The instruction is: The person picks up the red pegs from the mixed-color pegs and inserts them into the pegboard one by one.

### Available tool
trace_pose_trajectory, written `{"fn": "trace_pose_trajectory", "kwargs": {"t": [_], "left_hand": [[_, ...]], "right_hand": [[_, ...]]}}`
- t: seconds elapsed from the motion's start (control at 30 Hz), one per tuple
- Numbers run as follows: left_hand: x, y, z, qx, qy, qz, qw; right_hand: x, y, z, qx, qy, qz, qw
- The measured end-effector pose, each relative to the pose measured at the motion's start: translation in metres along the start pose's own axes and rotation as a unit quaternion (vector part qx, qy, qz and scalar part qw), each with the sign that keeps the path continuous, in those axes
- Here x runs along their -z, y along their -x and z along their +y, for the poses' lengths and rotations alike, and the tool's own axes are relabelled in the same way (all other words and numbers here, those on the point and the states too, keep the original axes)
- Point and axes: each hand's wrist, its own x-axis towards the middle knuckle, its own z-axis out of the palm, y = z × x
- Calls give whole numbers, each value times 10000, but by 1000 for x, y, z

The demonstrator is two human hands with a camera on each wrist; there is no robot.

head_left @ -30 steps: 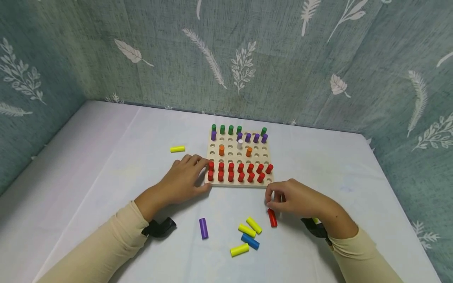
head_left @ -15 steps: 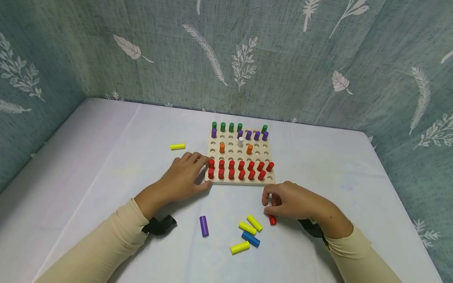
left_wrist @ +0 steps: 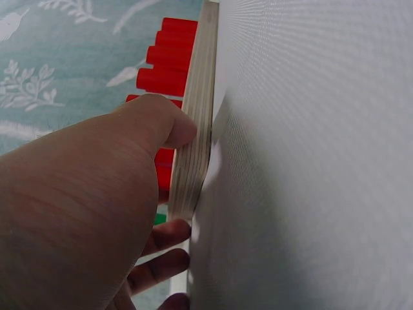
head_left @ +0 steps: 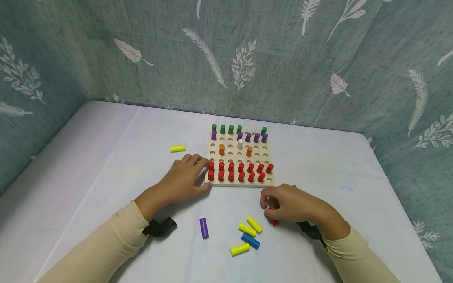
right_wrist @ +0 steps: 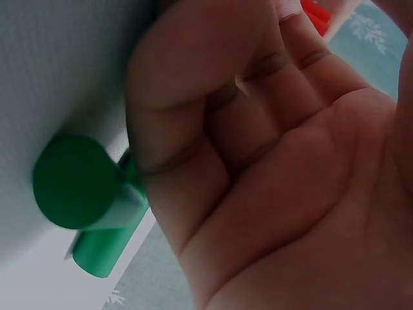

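A wooden pegboard (head_left: 262, 157) holds two front rows of red pegs (head_left: 241, 177), with green, purple, orange and white pegs farther back. My left hand (head_left: 184, 179) grips the board's front left corner; the left wrist view has the thumb on the front edge of the board (left_wrist: 197, 123) and fingertips along its side. Right of centre, in front of the board, my right hand (head_left: 291, 202) has curled fingers and pinches a red peg (head_left: 274, 223), mostly covered by the hand. In the right wrist view, green pegs (right_wrist: 74, 181) lie beside the curled fingers.
Yellow pegs (head_left: 240, 249) and a blue peg (head_left: 250, 240) lie together on the white cloth nearer me. A purple peg (head_left: 203, 228) lies left of them, and one yellow peg (head_left: 177, 149) lies left of the board. Patterned fabric (head_left: 226, 59) stands behind.
My right hand has shifted slightly left and down over the red peg, its fingers closing on it. A bit of green now shows behind that hand. The left hand stays at the board.
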Motion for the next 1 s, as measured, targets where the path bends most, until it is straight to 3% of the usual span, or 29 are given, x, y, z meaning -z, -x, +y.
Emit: {"fn": "trace_pose_trajectory", "kwargs": {"t": [0.4, 0.77, 1.0], "left_hand": [[-1, 0, -2, -37, -10, 44, 10000], [-1, 0, -1, 8, 16, -22, 10000], [-2, 1, -1, -20, -57, 22, 10000]], "right_hand": [[6, -1, 0, 29, -64, 295, 9995], [11, -1, 2, -117, 242, 1543, 9877], [12, -1, 4, -137, 510, 2474, 9675]]}}
